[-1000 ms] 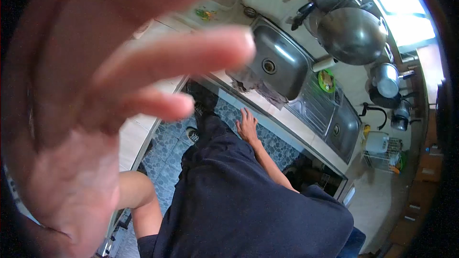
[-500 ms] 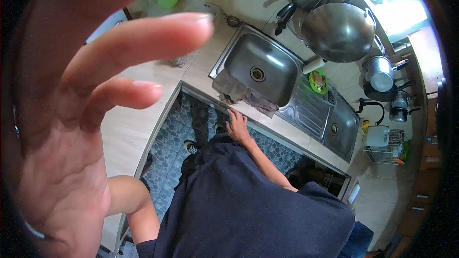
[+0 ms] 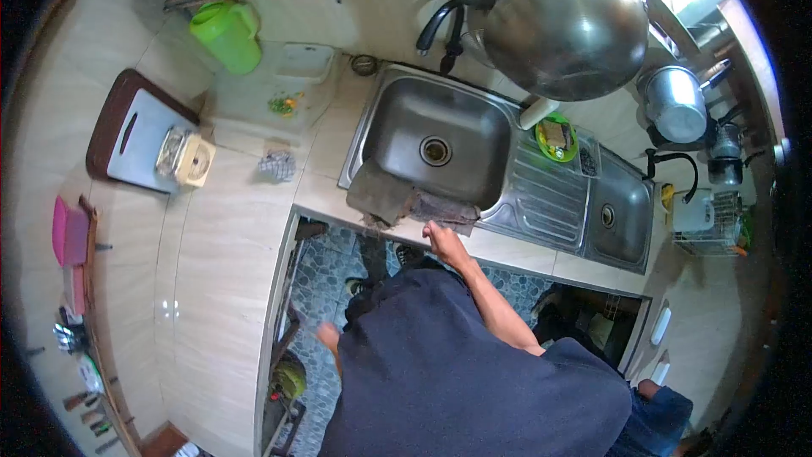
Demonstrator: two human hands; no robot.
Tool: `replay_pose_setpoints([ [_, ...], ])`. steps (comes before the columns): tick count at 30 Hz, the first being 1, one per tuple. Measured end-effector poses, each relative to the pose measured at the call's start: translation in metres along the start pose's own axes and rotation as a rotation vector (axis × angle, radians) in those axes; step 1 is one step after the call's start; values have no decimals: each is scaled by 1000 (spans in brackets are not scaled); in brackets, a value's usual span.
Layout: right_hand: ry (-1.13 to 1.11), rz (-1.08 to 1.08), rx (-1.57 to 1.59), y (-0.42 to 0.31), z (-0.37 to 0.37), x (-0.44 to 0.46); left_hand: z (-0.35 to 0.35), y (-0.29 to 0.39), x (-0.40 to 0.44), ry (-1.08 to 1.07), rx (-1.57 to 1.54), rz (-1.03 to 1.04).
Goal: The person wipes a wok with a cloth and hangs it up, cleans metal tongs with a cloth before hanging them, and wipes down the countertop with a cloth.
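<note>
My right hand is at the front edge of the counter, just below a dark, wrinkled cloth. Its fingers are curled in, and whether anything is between them is hidden. Beside that cloth, a grey-brown rag drapes over the rim of the large steel sink. Low beside my body hangs my left hand, smeared by motion, so its fingers do not show clearly. It is close to the left counter's edge, over the patterned floor.
A green dish with a sponge sits on the drainboard. Large wok and pots hang at right. On the left counter are a crumpled checked cloth, a kitchen scale and a green pitcher.
My left hand has dropped from close in front of the camera to beside my body. The right hand's spread fingers have curled in. The view has shifted, showing more of the left counter.
</note>
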State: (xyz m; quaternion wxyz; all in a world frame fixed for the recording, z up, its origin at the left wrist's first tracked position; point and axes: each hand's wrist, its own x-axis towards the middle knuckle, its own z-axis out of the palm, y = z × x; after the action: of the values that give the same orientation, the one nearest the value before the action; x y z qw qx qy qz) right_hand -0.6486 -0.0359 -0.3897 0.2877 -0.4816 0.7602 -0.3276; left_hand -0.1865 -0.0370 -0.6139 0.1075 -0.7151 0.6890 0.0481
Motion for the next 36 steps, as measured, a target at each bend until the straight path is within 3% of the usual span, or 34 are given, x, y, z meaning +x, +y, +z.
replay_pose_setpoints([
  [1, -2, -5, -74, -2, -13, 4, 15, -3, -35, -272, -65, -78],
  [3, 103, -107, -223, -9, -44, 20, 14, -2, -68, -437, -439, -101],
  [6, 314, -455, -332, -61, -161, 75, 6, 8, -78, -508, -753, -75],
  [8, 564, -655, -501, -102, -267, 107, 5, 14, -74, -514, -832, -41],
  [9, 698, -859, -517, -142, -326, 119, 6, 18, -70, -509, -868, -17],
  [10, 916, -955, -519, -167, -371, 132, 10, 20, -66, -492, -897, 20],
  [12, 1184, -605, -763, -173, -459, 152, 15, 23, -58, -387, -936, 222],
  [13, 1210, -712, -903, -178, -502, 165, 18, 24, -51, -286, -947, 371],
  [15, 938, -602, -968, -167, -564, 186, 26, 27, -34, -119, -1002, 584],
  [16, 770, -596, -951, -159, -590, 199, -48, 64, -45, -381, -1035, -182],
  [18, 682, -637, -876, -157, -608, 201, -46, 61, -26, -448, -1505, -431],
  [20, 651, -521, -1136, -171, -605, 192, -46, 68, -30, -357, -1531, -429],
  [23, 706, -654, -1267, -171, -609, 202, -38, 61, -40, -476, -1421, -379],
  [24, 628, -608, -1268, -177, -613, 205, -29, 56, -43, -544, -1349, -317],
  [25, 573, -547, -1210, -180, -614, 201, -21, 48, -48, -517, -1148, -13],
  [28, 398, -421, -948, -195, -611, 198, -21, 48, -62, -501, -1097, 114],
  [29, 327, -381, -827, -189, -619, 204, -23, 48, -64, -508, -1117, 110],
  [30, 372, -431, -973, -200, -612, 197, -26, 48, -66, -511, -1147, 112],
  [34, 304, -462, -921, -206, -604, 190, -34, 49, -68, -534, -1285, 93],
  [36, 389, -418, -1059, -213, -596, 187, -36, 50, -65, -596, -1337, 3],
])
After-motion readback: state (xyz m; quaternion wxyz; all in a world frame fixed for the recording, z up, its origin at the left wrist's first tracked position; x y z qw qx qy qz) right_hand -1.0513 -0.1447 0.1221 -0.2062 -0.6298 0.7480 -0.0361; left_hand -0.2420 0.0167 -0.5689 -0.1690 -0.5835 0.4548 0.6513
